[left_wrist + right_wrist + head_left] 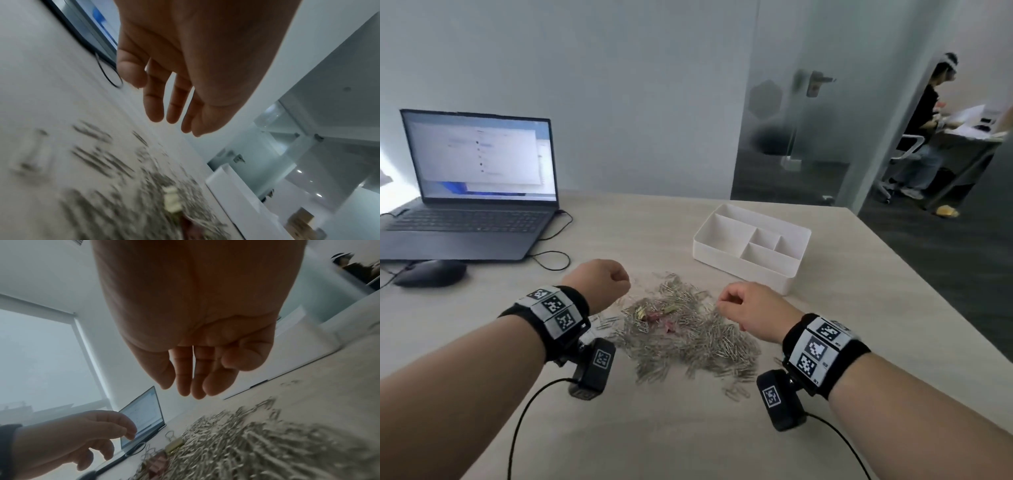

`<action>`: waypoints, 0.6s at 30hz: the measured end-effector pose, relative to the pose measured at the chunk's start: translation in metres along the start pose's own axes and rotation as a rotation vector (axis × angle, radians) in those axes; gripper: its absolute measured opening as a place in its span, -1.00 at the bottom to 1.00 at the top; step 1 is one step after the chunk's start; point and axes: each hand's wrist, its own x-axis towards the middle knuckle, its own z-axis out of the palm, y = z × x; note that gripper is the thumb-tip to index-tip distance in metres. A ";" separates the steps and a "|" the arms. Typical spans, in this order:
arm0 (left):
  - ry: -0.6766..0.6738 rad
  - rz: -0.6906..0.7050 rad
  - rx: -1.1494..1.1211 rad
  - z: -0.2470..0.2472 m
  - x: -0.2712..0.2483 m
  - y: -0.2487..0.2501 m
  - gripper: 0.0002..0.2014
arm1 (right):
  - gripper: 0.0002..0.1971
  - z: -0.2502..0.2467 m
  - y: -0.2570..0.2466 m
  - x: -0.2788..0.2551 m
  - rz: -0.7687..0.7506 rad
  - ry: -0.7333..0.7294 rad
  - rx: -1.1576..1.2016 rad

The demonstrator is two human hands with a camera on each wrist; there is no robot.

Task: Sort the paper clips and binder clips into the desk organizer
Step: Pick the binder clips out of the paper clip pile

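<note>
Heap of silver paper clips (688,339) on the pale table (859,308), between both wrists; a few binder clips (654,313), gold and pink, half buried near the heap's far middle. White desk organizer (751,245) just beyond the heap to the right, upright, all visible compartments bare.

Handling, as judged: paper clips light, stiff, slick wire, prone to hooking one another and lifting in tangled bunches; best taken as a small pinch from the loose edge of the heap, or scooped with cupped fingers. Binder clips heavier and boxy, with springy wire handles; best taken across the coloured body or by a raised handle, after brushing aside overlying wire.

Left hand (599,282) above the heap's far left edge, wrist bent down, fingers loosely extended and hanging toward the table in the left wrist view, holding nothing. Right hand (748,310) above the heap's right edge, just short of the organizer's near corner, palm down, fingers relaxed and slightly curved in the right wrist view, likewise empty. Neither hand touching the clips, as far as visible.

Sorting not yet begun, judging by the bare organizer and undivided heap.

Also present: open laptop (479,185) and dark mouse (429,273) at far left.
</note>
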 end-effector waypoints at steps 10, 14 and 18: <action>-0.111 0.062 0.009 -0.001 -0.014 -0.030 -0.60 | -0.51 0.036 -0.061 0.046 -0.125 -0.187 -0.330; -0.151 0.202 0.036 0.008 -0.015 0.001 -0.58 | -0.36 0.045 -0.075 0.058 -0.139 -0.284 -0.469; -0.230 0.272 0.168 0.016 -0.009 0.023 -0.59 | -0.47 0.054 -0.079 0.065 -0.161 -0.326 -0.587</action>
